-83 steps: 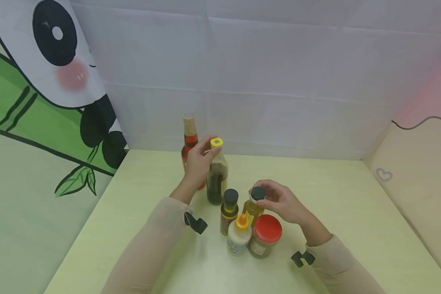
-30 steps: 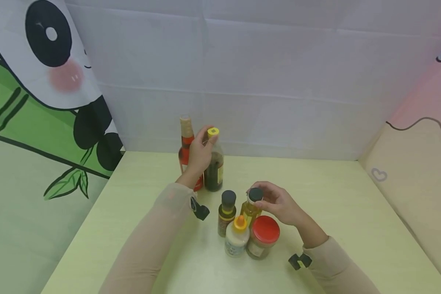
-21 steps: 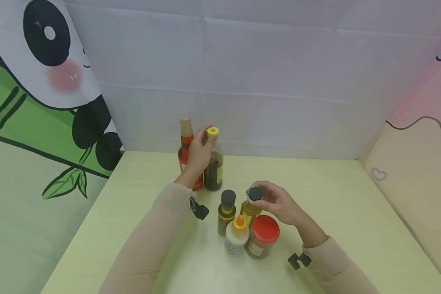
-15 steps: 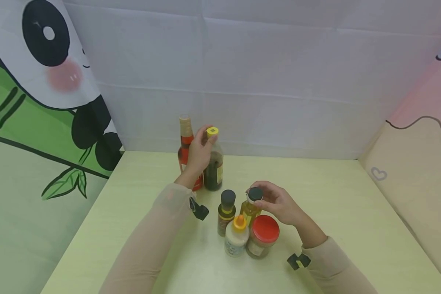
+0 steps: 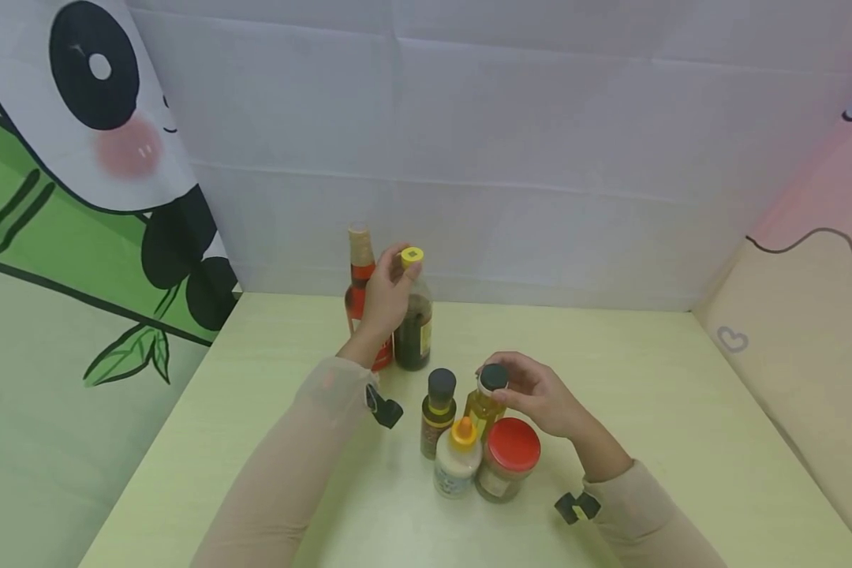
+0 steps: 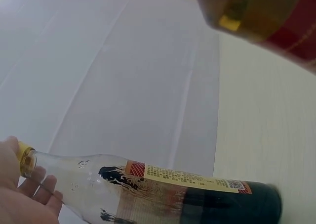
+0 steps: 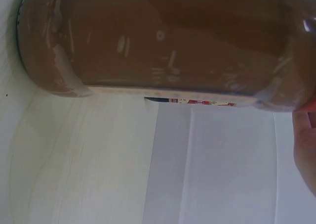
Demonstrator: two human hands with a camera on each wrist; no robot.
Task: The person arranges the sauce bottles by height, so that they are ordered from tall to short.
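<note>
- I see white creased sheeting (image 5: 539, 158) rising behind the yellow-capped glass bottle (image 5: 413, 335), my landmark.
- The pale wood-grain table (image 5: 625, 363) carries that bottle towards its back edge.
- Left of the bottle hangs a cartoon panel (image 5: 131, 150) with a black-and-white face and leaves; well to its right, a pink-and-cream panel (image 5: 802, 315) bears a heart.
- A red-labelled bottle (image 5: 356, 301) stands just left of it.
- The landmark is upright, dark liquid inside; its label has rows of characters and a square code, too small for me to read.
- The left hand (image 5: 385, 304) grips its neck.
- The right hand (image 5: 539, 398) pinches a bottle of golden liquid (image 5: 478, 409) by its dark cap, in front and right of the landmark.
- Nearer me than the landmark: a red-lidded jar (image 5: 500, 472), an orange-nozzled squeeze bottle (image 5: 457, 461) with illegible bluish lettering and a black-capped bottle (image 5: 436, 435).
</note>
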